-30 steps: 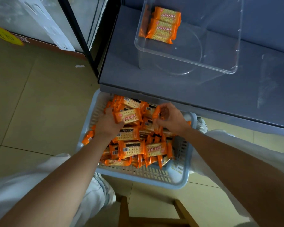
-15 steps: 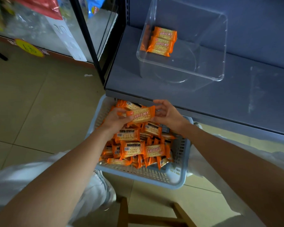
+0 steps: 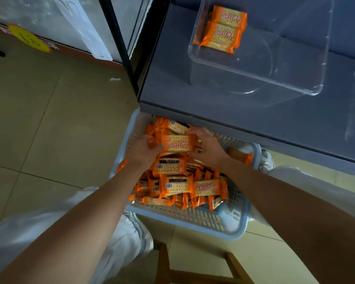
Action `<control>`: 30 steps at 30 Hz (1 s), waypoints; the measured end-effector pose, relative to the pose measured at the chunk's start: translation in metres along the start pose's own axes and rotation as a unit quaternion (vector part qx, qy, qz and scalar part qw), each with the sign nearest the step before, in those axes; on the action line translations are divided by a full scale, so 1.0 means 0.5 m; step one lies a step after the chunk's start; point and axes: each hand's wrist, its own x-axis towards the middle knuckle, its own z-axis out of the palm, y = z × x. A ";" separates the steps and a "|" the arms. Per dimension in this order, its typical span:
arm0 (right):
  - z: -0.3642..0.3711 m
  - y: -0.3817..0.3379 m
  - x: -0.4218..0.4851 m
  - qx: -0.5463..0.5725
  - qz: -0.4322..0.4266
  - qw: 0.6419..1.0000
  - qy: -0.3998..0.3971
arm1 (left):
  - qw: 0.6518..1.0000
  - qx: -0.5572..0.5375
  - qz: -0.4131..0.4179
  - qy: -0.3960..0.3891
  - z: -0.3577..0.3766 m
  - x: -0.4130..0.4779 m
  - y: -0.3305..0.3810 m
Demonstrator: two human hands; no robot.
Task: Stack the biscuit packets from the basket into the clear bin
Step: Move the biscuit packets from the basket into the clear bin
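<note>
A pale blue basket [image 3: 193,219] on the floor is heaped with several orange biscuit packets [image 3: 175,185]. Over its far end I hold one orange packet [image 3: 177,143] level, face up. My left hand [image 3: 145,151] grips its left end and my right hand [image 3: 208,147] grips its right end. The clear bin [image 3: 254,66] stands on the grey shelf above and beyond the basket. Stacked packets [image 3: 222,32] lie in the bin's far left corner, and the remainder of its floor is bare.
The grey shelf [image 3: 223,107] overhangs the basket's far edge. A black upright post [image 3: 119,44] and a glass-fronted cabinet stand to the left. A wooden stool frame [image 3: 195,269] is below the basket. Tiled floor [image 3: 49,130] spreads to the left.
Both hands came together on one packet and raised it off the heap. A second ago each hand was down among the packets in the basket.
</note>
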 end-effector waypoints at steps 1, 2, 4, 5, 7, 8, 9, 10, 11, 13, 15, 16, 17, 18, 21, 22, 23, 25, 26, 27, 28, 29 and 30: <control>0.004 0.001 0.005 -0.020 -0.010 1.000 -0.003 | 1.000 -0.022 -0.014 -0.015 0.006 0.003 0.000; 0.008 0.003 0.010 -0.035 -0.015 0.999 -0.005 | 0.999 -0.042 -0.022 -0.020 0.011 0.006 -0.001; 0.011 0.003 0.016 -0.041 -0.019 0.999 -0.008 | 0.996 -0.076 -0.033 -0.018 0.016 0.011 0.000; 0.012 0.002 0.017 -0.041 -0.022 0.999 -0.009 | 0.995 -0.094 -0.040 -0.020 0.018 0.013 -0.001; 0.011 0.000 0.015 -0.054 -0.033 0.998 -0.012 | 0.991 -0.122 -0.056 -0.028 0.018 0.014 0.000; 0.009 -0.001 0.011 -0.063 -0.038 0.997 -0.014 | 0.990 -0.125 -0.058 -0.033 0.016 0.013 0.000; 0.007 -0.002 0.007 -0.070 -0.039 0.997 -0.017 | 0.989 -0.128 -0.056 -0.041 0.012 0.010 0.001; 0.002 -0.004 0.002 -0.072 -0.039 0.996 -0.020 | 0.987 -0.141 -0.051 -0.050 0.008 0.007 0.003; -0.004 -0.008 -0.004 -0.070 -0.036 0.997 -0.023 | 0.984 -0.161 -0.049 -0.062 0.003 0.003 0.008; -0.024 -0.023 -0.019 -0.072 -0.038 0.996 -0.018 | 0.975 -0.200 -0.046 -0.081 -0.009 -0.008 0.023; -0.054 -0.042 -0.033 -0.092 -0.054 0.994 0.005 | 0.972 -0.217 -0.032 -0.088 -0.022 -0.023 0.046; -0.072 -0.053 -0.040 -0.099 -0.066 0.993 0.019 | 0.973 -0.214 -0.014 -0.085 -0.029 -0.030 0.058; -0.090 -0.063 -0.048 -0.103 -0.078 0.991 0.034 | 0.976 -0.201 0.014 -0.078 -0.038 -0.039 0.072; -0.110 -0.074 -0.056 -0.106 -0.089 0.989 0.047 | 0.980 -0.180 0.052 -0.069 -0.047 -0.048 0.087; -0.176 -0.106 -0.082 -0.109 -0.105 0.984 0.089 | 0.979 -0.094 0.176 -0.042 -0.078 -0.084 0.135; -0.201 -0.118 -0.091 -0.110 -0.110 0.983 0.101 | 0.975 -0.069 0.207 -0.028 -0.088 -0.094 0.152; -0.227 -0.131 -0.100 -0.112 -0.117 0.980 0.112 | 0.971 -0.043 0.237 -0.011 -0.099 -0.102 0.169; -0.279 -0.155 -0.114 -0.114 -0.132 0.976 0.134 | 0.954 0.013 0.299 0.031 -0.122 -0.114 0.202; -0.305 -0.166 -0.117 -0.115 -0.135 0.973 0.146 | 0.942 0.038 0.329 0.050 -0.133 -0.116 0.218; -0.330 -0.176 -0.118 -0.116 -0.134 0.971 0.159 | 0.930 0.063 0.355 0.069 -0.145 -0.118 0.234; -0.354 -0.187 -0.117 -0.114 -0.130 0.970 0.173 | 0.917 0.089 0.378 0.089 -0.156 -0.117 0.250; -0.379 -0.195 -0.112 -0.113 -0.124 0.968 0.187 | 0.903 0.119 0.398 0.110 -0.165 -0.115 0.267; -0.404 -0.203 -0.105 -0.113 -0.113 0.967 0.200 | 0.888 0.150 0.416 0.128 -0.172 -0.110 0.283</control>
